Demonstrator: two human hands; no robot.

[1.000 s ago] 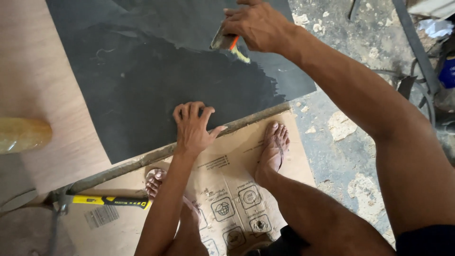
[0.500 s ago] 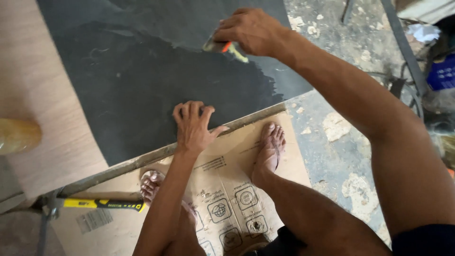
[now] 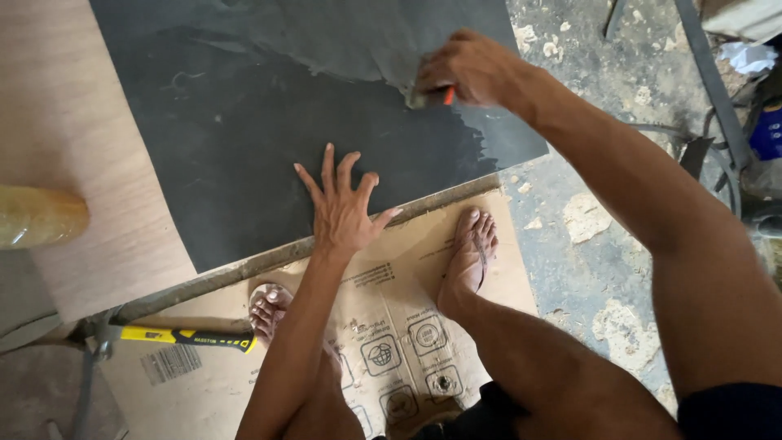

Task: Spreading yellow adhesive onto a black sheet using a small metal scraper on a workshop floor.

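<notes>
Dark grey coating covers most of the plywood board (image 3: 73, 147) in front of me, and my right hand (image 3: 476, 69) sits up at one o'clock, fingers clamped shut around a small tool with an orange handle (image 3: 436, 96); its working end presses on the dark sheet (image 3: 309, 122) at the edge between the wetter, glossier patch above and the duller part below. I cannot make out the tool's tip, since my fingers hide most of it. My left hand (image 3: 342, 208) lies flat near the centre, fingers spread wide apart, palm down on the sheet just above the board's near edge, gripping nothing. That edge runs from eight o'clock to three o'clock. Below it, flattened cardboard (image 3: 423, 326) lies on the concrete floor (image 3: 586, 228), and both my bare feet stand on it, toes close to the board. At seven o'clock a hammer with a yellow and black handle (image 3: 183, 336) lies across the cardboard's corner. At nine o'clock a blurred yellowish bottle (image 3: 37, 216) rests on the bare wood.
</notes>
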